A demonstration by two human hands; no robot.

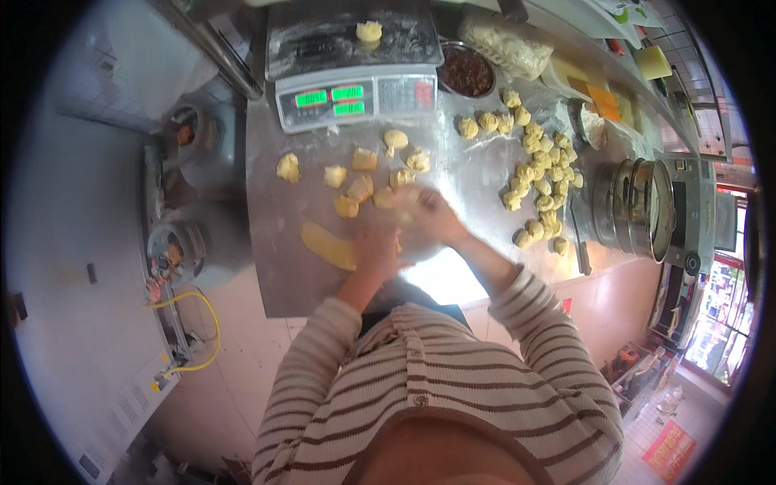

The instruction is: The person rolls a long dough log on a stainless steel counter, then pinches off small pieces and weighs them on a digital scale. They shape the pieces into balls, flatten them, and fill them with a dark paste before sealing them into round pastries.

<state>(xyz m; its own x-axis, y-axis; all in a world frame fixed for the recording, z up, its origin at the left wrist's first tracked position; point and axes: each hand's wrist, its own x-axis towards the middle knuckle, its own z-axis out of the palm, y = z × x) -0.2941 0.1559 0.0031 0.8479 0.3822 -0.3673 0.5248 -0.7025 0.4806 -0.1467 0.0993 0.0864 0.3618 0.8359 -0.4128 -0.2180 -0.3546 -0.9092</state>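
On the metal worktable, a thick roll of yellow dough [328,245] lies with its right end under my left hand [376,245]. The fingers of that hand curl around it, and a bit of dough shows at their right side. My right hand [429,212] is just above and to the right, blurred; whether dough is in its fingers is hidden. Beside it rests a cut dough piece [384,197]. Several more pieces, such as one dough lump [288,168], lie scattered ahead. A single dough piece [369,31] sits on the digital scale's black platform [315,45].
Many small dough balls [542,159] cluster at the right. A bowl of dark red filling [465,70] stands beside the scale. Farther right are a dark-handled knife [582,257] and stacked round metal sieves [630,209]. Gas cylinders [212,251] stand left of the worktable [279,267].
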